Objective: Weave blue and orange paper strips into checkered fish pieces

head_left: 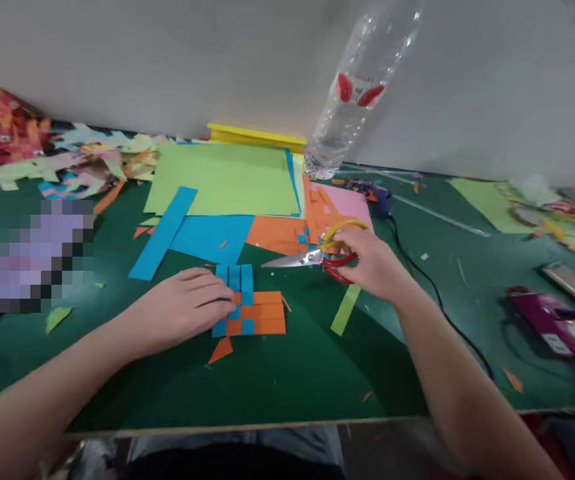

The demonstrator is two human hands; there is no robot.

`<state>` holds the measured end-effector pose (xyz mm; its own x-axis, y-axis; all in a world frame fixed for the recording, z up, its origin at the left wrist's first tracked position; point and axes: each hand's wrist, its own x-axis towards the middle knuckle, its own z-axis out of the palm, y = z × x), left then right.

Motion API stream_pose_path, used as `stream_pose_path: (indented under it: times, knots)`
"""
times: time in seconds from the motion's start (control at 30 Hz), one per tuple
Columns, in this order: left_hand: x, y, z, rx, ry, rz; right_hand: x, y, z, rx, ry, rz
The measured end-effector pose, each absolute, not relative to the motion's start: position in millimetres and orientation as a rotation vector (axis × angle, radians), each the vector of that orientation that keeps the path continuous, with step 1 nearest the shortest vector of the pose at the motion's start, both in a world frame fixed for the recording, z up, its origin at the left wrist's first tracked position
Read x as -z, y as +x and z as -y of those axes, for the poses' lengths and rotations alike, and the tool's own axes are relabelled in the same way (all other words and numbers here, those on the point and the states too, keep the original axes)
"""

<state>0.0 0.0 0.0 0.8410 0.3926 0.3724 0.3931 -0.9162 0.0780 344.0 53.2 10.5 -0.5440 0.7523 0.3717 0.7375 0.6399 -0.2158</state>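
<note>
A small woven mat of blue and orange paper strips (255,312) lies on the green table (287,380) in front of me. My left hand (185,310) rests flat on its left edge, fingers stretched out and pressing it down. My right hand (370,260) is closed round the red and yellow handles of a pair of scissors (312,255). The scissors lie low over the table, blades closed and pointing left, just right of and behind the mat.
Sheets of green (222,180), blue (212,237), orange (277,233) and pink paper (347,203) lie behind the mat. A clear plastic bottle (355,93) stands at the back. A black cable (437,293) runs right of my hand. Paper scraps pile up at far left.
</note>
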Motion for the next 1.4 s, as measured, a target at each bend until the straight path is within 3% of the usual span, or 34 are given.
stream_pose_path:
  times: [0.47,1.4]
  knots:
    - [2.2,0.7,2.0,0.543,-3.094,0.606,-5.0,330.2,-46.2,-0.058,-0.996,2.67]
    - [6.0,0.7,1.1,0.438,-3.153,0.654,-6.7,348.6,-53.2,-0.004,-1.073,2.763]
